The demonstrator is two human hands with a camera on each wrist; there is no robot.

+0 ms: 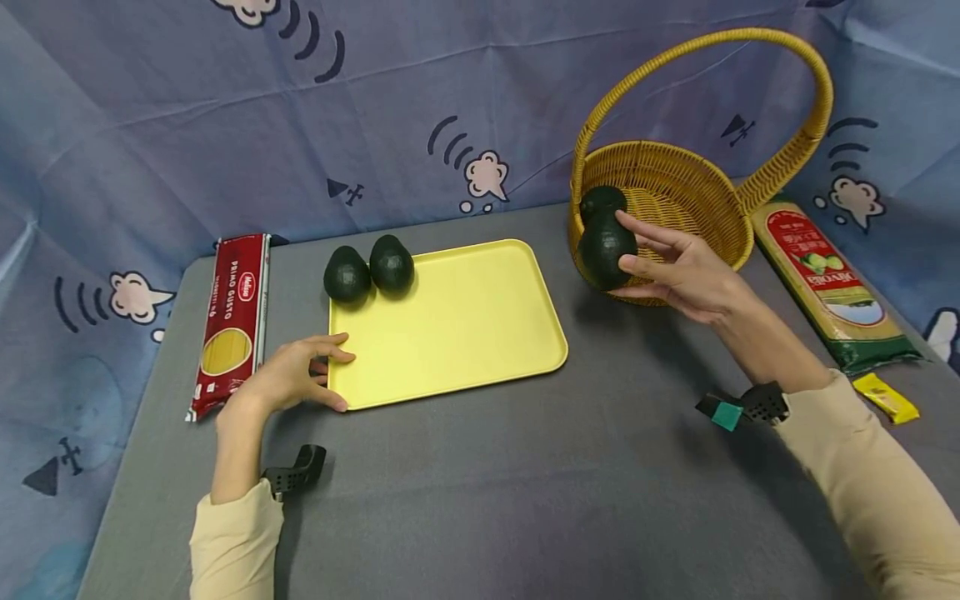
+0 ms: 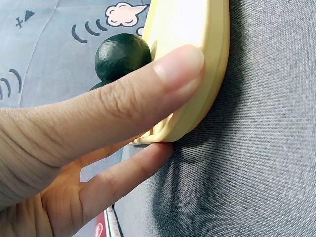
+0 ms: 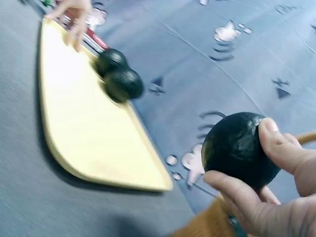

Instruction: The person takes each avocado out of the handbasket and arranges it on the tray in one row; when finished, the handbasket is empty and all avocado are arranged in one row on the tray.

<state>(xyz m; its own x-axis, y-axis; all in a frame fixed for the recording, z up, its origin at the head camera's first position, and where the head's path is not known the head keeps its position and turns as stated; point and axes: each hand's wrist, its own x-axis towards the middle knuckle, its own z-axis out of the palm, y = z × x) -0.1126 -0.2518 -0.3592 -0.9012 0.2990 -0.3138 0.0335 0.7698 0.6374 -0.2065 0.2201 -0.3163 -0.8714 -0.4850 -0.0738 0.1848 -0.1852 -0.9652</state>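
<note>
In the head view my right hand (image 1: 690,271) grips a dark green avocado (image 1: 604,252) between thumb and fingers, close to the near left rim of the wicker basket (image 1: 682,171). Another avocado (image 1: 602,200) lies inside that basket, partly covered by the held one. My left hand (image 1: 288,375) holds the left edge of a yellow tray (image 1: 457,333) near its front corner; its thumb (image 2: 180,69) shows large against the tray in the left wrist view. Two more avocados, one at the corner (image 1: 347,277) and one beside it (image 1: 392,265), sit side by side at the tray's back left.
A red pasta packet (image 1: 228,321) lies left of the tray. Right of the basket are a long noodle-like packet (image 1: 828,283) with a red and green label and a small yellow wrapper (image 1: 887,398). The basket's tall handle (image 1: 720,37) arches over its opening; a patterned cloth (image 1: 450,83) hangs behind.
</note>
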